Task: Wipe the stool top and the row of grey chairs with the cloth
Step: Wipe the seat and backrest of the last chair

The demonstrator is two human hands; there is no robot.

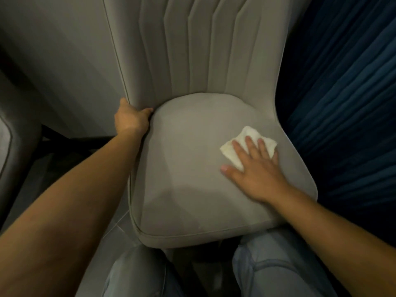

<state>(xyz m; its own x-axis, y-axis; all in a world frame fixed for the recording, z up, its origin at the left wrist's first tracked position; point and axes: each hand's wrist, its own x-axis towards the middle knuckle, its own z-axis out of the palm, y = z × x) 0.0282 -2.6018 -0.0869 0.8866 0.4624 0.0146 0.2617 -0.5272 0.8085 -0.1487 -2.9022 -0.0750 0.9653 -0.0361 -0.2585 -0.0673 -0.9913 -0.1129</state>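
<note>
Four straight fingers [249,146] and a spread thumb of the right hand [256,174] are laid flat on a small, crumpled white cloth [232,154], which is pressed onto the right side of the padded seat of a grey upholstered chair [182,168]; nothing is clenched or pinched there. The left hand [130,118] is curled round the left edge of the chair where the channel-stitched backrest [192,50] meets the seat, so the chair is steadied by that grip. The wiping of this seat is judged to be under way, not finished: no visible mark separates wiped from unwiped fabric. Part of a second grey chair [6,136] is seen at the far left, and whether it is already wiped cannot be told. No stool is in view, so that step cannot be judged. Dark blue pleated fabric [342,93] hangs to the right.
</note>
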